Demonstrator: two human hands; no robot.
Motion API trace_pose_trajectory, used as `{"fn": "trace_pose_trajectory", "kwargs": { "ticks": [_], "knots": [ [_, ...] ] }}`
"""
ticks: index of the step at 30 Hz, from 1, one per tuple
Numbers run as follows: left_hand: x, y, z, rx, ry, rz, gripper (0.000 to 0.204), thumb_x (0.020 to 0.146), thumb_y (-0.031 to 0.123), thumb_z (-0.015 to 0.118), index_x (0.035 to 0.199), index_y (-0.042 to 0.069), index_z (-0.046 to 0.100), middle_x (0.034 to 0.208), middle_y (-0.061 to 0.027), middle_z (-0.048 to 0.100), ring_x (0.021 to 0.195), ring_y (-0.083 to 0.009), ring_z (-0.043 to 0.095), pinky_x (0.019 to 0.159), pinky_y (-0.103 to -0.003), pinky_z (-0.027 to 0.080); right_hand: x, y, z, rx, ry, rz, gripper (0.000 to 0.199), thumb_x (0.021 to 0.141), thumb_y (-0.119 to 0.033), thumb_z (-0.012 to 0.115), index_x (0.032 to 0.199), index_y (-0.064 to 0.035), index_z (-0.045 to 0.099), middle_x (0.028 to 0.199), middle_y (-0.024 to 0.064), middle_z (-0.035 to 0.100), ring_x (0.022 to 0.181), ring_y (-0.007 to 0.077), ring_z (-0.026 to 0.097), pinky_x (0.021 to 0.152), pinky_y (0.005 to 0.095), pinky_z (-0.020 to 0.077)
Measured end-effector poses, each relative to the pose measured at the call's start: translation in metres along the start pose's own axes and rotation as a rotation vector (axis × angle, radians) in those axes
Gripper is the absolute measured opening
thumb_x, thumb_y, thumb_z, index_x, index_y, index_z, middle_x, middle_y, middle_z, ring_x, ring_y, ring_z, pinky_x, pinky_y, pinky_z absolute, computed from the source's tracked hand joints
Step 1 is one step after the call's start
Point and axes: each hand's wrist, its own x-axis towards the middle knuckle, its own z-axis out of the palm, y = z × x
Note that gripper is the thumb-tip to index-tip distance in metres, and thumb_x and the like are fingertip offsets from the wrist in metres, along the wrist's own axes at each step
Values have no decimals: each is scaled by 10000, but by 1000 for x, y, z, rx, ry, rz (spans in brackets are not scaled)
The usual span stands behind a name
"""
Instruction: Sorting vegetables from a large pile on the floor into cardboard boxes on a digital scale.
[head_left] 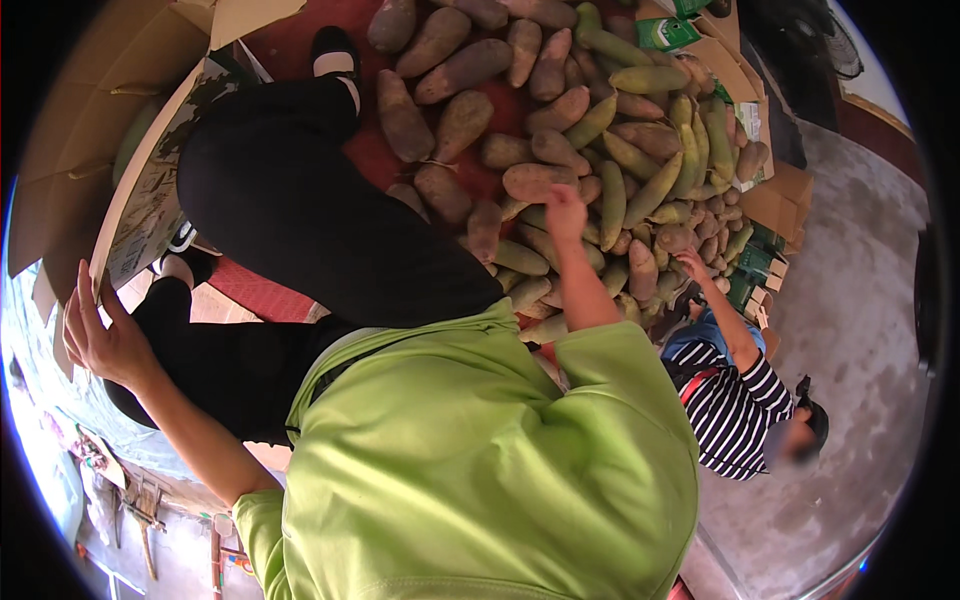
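Reddish-brown in skin, the root [530, 181] is lying at the fingers of the right hand [567, 213], on top of the heap. Its long axis is running left to right, crosswise to the right forearm; one end is meeting the fingers and the other is pointing toward the left hand's side. In form it is showing as a stout, elongated body with blunt, rounded ends, and its surface is looking dull and slightly mottled. The right hand is curling against the near end; whether it is clamping the root cannot be told, as the underside is hidden.

The left hand [108, 335] is standing well apart from the right, its fingers spread at the edge of a cardboard carton [145, 190]; firmness of contact cannot be determined.

Pale-green long roots [655, 190] are lying just beyond and to the right of the right hand, pointing in various directions. More reddish roots [405, 115] are resting farther forward, toward the left, on a red floor covering [280, 45]. To the right of the right hand, a co-worker [725, 400] in a striped top is reaching one hand [692, 265] to the heap's edge.
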Motion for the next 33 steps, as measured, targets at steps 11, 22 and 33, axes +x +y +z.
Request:
{"fn": "trace_pose_trajectory", "kwargs": {
  "ticks": [11, 22, 33],
  "knots": [
    [0, 18, -11, -61, -34, -102, 386, 776, 107, 700, 1147, 213, 682, 988, 3, 654, 951, -182, 603, 901, -348, 400, 31, 148, -74, -449, -100, 560, 828, 673, -372, 767, 1350, -44, 420, 1335, 175, 498, 1203, 353, 506, 997, 432, 427],
    [7, 29, -23, -45, 15, -103, 383, 706, 106, 721, 1077, 196, 689, 979, 30, 622, 966, -169, 581, 883, -340, 406, 43, 127, -57, -565, -173, 665, 803, 642, -311, 819, 1317, -73, 456, 1261, 192, 547, 1129, 381, 546, 952, 468, 467],
    [0, 28, -13, -112, 29, -111, 349, 739, 82, 691, 1078, 164, 690, 1010, 13, 648, 964, -191, 595, 866, -335, 429, 33, 103, -58, -598, -181, 665, 804, 628, -377, 845, 1296, -91, 502, 1248, 170, 560, 1170, 352, 524, 956, 470, 462]
  ]
}}
